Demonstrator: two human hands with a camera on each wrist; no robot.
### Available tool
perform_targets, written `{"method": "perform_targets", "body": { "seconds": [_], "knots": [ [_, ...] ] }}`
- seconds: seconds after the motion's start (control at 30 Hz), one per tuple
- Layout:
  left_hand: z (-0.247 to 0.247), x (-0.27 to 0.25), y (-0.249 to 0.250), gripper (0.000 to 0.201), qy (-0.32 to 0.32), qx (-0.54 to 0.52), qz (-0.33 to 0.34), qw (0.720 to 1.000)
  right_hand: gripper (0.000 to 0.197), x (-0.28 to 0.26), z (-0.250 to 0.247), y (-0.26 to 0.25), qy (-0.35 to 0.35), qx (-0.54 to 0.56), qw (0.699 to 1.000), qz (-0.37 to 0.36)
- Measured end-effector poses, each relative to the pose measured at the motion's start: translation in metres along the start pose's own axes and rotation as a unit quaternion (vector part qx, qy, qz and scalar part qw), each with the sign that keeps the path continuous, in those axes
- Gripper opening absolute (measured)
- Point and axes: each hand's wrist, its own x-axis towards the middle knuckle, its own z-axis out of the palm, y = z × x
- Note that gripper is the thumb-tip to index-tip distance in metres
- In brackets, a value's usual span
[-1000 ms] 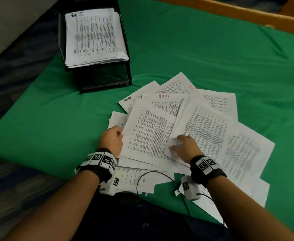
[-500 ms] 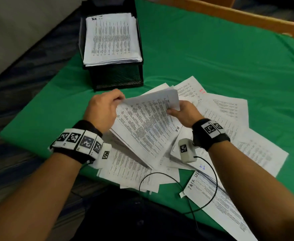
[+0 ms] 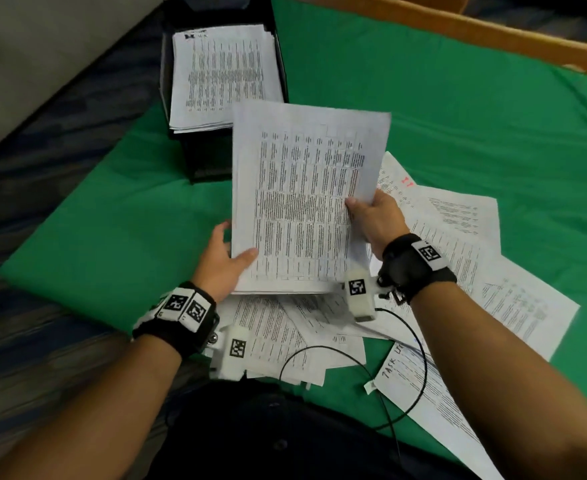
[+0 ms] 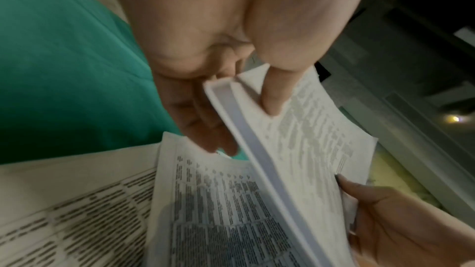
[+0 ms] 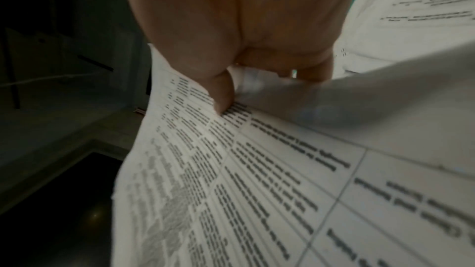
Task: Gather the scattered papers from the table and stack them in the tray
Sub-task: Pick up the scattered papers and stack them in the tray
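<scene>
Both hands hold a bundle of printed sheets point(image 3: 302, 199) up above the green table. My left hand point(image 3: 228, 254) grips its lower left corner, thumb on top point(image 4: 270, 96) and fingers underneath. My right hand point(image 3: 371, 216) pinches the right edge, thumb on the printed face point(image 5: 223, 96). More scattered papers point(image 3: 458, 244) lie spread on the cloth below and to the right. The black tray point(image 3: 202, 161) stands at the far left, holding a stack of printed pages point(image 3: 222, 74).
The green cloth point(image 3: 458, 116) covers the table, with a wooden edge point(image 3: 458, 26) along the back. A black cable point(image 3: 320, 348) loops over the near papers. A sheet with handwriting point(image 3: 420, 386) lies at the near right. Dark patterned floor lies to the left.
The hands have lifted a bundle of sheets off the pile, squared it flat facing me, and carried it up toward the tray.
</scene>
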Motion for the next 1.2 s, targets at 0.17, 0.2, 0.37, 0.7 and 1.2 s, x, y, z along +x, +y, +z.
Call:
{"method": "perform_targets", "body": {
  "seconds": [0.17, 0.2, 0.37, 0.7, 1.2],
  "knots": [
    [-0.005, 0.003, 0.0, 0.038, 0.061, 0.024, 0.018, 0.998, 0.054, -0.007, -0.005, 0.029, 0.013, -0.129, 0.99, 0.049],
    [-0.006, 0.004, 0.001, 0.039, 0.074, 0.012, 0.024, 0.997, 0.063, -0.011, -0.008, 0.037, 0.014, -0.173, 0.983, 0.058],
    [-0.001, 0.007, -0.003, 0.038, 0.095, -0.008, 0.036, 0.995, 0.066, -0.042, -0.021, 0.058, 0.123, -0.251, 0.96, 0.012],
    [0.023, 0.008, 0.007, 0.033, 0.082, -0.053, 0.045, 0.994, 0.066, -0.075, -0.015, 0.008, -0.091, -0.003, 0.994, 0.056],
    [0.003, -0.023, 0.138, 0.047, 0.082, 0.408, 0.429, 0.802, 0.017, -0.082, -0.025, -0.166, -0.088, -0.495, 0.765, -0.404]
  ]
}}
